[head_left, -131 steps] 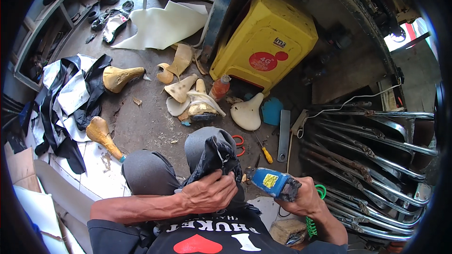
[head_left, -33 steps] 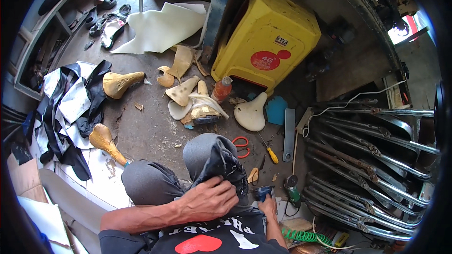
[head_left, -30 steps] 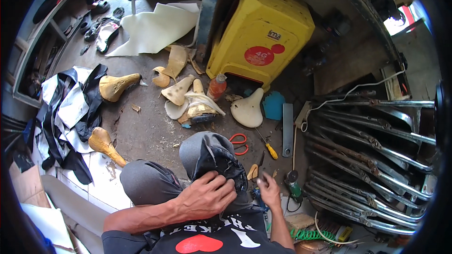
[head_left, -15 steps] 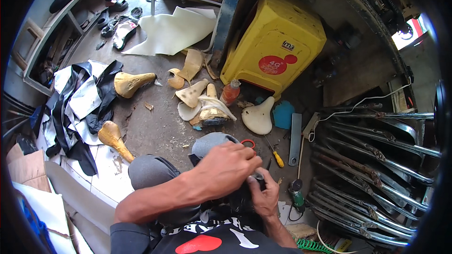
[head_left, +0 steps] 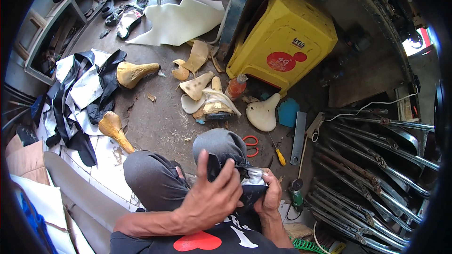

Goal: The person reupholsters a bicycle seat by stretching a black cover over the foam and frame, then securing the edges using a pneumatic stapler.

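Note:
My left hand is over my lap with its index finger raised and the others apart. No object shows clearly in it; its lower fingers touch or overlap the black cloth. That cloth has a white backing, turned outward at its upper edge. My right hand pinches the cloth's right edge between thumb and fingers. Just beyond my knees lie red-handled scissors and a yellow-handled screwdriver. A pale bicycle-saddle-shaped piece rests past them.
Yellowed saddle pieces and black-and-white scraps lie on the left. An orange bottle stands by a yellow plastic stool. Chrome chair frames crowd the right, near a metal strip and a green power tool. Another person sits far left.
My left hand has moved left and down, away from my right hand, and its fingers have spread. The cloth's white backing now shows. The scissors have come fully into sight.

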The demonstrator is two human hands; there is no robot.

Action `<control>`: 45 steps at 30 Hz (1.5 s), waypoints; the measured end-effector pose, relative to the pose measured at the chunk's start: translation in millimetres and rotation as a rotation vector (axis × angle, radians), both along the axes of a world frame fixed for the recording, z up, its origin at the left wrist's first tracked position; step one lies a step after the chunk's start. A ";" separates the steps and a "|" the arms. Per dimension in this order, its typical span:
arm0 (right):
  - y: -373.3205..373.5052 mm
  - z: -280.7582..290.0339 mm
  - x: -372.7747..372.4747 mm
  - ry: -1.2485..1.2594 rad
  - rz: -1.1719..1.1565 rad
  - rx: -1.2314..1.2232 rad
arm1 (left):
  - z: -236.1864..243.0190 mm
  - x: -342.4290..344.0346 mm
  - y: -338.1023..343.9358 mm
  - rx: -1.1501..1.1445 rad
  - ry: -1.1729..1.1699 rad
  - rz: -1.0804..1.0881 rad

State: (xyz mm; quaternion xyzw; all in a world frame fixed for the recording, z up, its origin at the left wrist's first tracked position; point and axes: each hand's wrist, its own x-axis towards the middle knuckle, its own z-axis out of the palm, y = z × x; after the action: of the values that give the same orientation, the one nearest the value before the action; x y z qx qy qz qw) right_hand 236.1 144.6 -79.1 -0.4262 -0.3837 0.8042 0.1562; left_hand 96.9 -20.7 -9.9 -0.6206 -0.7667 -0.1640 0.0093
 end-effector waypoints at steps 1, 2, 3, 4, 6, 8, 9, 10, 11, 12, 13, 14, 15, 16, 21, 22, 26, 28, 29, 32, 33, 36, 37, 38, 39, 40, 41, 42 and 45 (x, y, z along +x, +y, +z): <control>1.5 -0.1 4.0 -0.003 0.038 0.030 | -10.5 15.7 -1.4 0.032 0.023 -0.009; -1.5 5.8 -0.8 -0.014 0.050 0.063 | -13.8 28.1 -7.3 0.075 -0.007 -0.023; -3.8 9.1 -4.3 -0.032 0.045 0.037 | -16.3 38.2 -11.9 0.119 -0.036 -0.038; -2.8 12.5 -5.8 -0.078 0.093 0.111 | -18.1 46.0 -13.8 0.133 -0.075 -0.095; -1.0 14.5 -5.0 -0.123 0.140 0.184 | -29.1 56.9 -14.8 0.163 -0.158 -0.219; 1.4 13.2 -2.0 -0.187 0.192 0.259 | -39.3 62.0 -12.4 0.153 -0.214 -0.216; 1.1 14.3 -3.8 -0.186 0.191 0.262 | -43.6 62.6 -11.1 0.140 -0.267 -0.208; -1.2 16.0 -6.5 -0.156 0.162 0.306 | -48.5 57.6 -9.2 0.154 -0.214 -0.227; -3.9 18.0 -9.4 -0.126 0.135 0.349 | -48.4 54.8 -9.0 0.155 -0.214 -0.226; -7.5 20.1 -12.5 -0.124 0.137 0.350 | -48.1 52.8 -9.2 0.128 -0.187 -0.268; -11.0 22.2 -16.1 -0.086 0.173 0.530 | -47.8 50.2 -8.7 0.103 -0.159 -0.311; -12.9 23.6 -17.9 -0.046 0.208 0.711 | -47.1 47.4 -8.0 0.135 -0.206 -0.306; -13.3 24.0 -17.5 -0.042 0.210 0.711 | -43.4 44.2 -8.5 0.136 -0.203 -0.303; -12.9 24.7 -16.1 -0.084 0.262 0.840 | -37.5 40.1 -8.6 0.113 -0.307 -0.319; -11.6 13.7 1.6 -0.068 0.375 1.247 | -58.1 37.0 -4.0 0.393 -0.363 -0.129; -13.1 12.3 3.4 -0.029 0.382 1.236 | -58.6 36.0 -4.4 0.369 -0.272 -0.060; -17.2 13.0 6.7 -0.017 0.406 1.244 | -53.1 34.3 8.2 0.380 -0.115 0.200; -16.5 11.4 10.6 0.027 0.377 1.220 | -48.4 28.1 8.5 0.317 -0.200 0.153; -15.7 10.3 13.3 0.072 0.355 1.196 | -49.5 26.4 8.0 0.314 -0.198 0.150; -26.6 4.1 19.1 0.162 0.273 1.026 | -50.2 22.8 6.5 0.266 -0.207 0.107; -30.9 1.0 19.5 0.206 0.145 0.820 | -47.8 23.8 6.7 0.261 -0.206 0.104; -19.8 -3.9 28.3 0.116 0.332 0.992 | -41.6 20.2 9.8 0.189 -0.208 0.104; -20.0 -3.7 31.5 0.060 0.386 1.096 | -39.5 20.7 10.8 0.167 -0.218 0.096; -22.7 -3.9 27.2 0.145 0.333 1.018 | -38.5 21.3 11.4 0.144 -0.227 0.088; -23.2 -4.1 30.2 0.143 0.331 1.012 | -39.5 22.6 11.3 0.138 -0.229 0.086; -22.3 -4.8 32.8 0.122 0.359 1.038 | -41.8 23.2 11.5 0.172 -0.211 0.097; -21.4 -5.3 33.9 0.101 0.387 1.063 | -43.6 23.1 12.1 0.207 -0.192 0.107; -20.5 -5.3 31.9 0.101 0.387 1.059 | -44.6 22.0 13.2 0.203 -0.193 0.108; -23.8 -6.0 29.8 0.128 0.398 1.111 | -47.3 21.9 14.2 0.237 -0.202 0.115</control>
State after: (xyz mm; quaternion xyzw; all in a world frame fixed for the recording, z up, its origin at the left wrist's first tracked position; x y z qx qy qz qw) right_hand 265.9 120.9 -85.2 -0.1513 -0.8096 0.5209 0.2246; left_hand 118.8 -6.5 -57.2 -0.5506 -0.7733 -0.3142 0.0147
